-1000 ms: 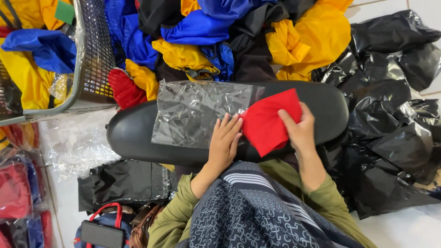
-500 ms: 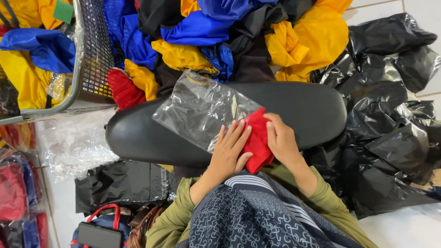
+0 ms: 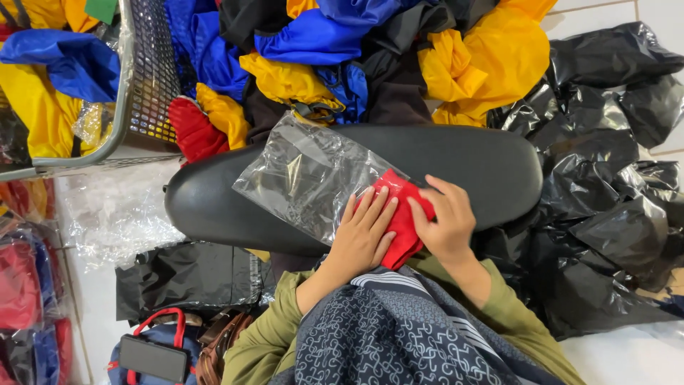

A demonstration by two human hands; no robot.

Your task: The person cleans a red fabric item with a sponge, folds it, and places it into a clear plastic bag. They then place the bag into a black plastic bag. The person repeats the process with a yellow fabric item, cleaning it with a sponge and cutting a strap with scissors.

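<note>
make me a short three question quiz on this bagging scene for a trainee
1. True or false: both hands, the left hand and the right hand, rest on the folded red cloth.
2. What lies under the clear crinkled plastic bag? A) wire basket B) black oval padded board C) bare floor
3. Fill in: the mesh basket stands to the ___ of the picture.

Key:
1. True
2. B, the black oval padded board
3. left

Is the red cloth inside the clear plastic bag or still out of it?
Mostly out. The red cloth lies at the clear plastic bag mouth, under both hands; only its upper edge may be inside.
</note>
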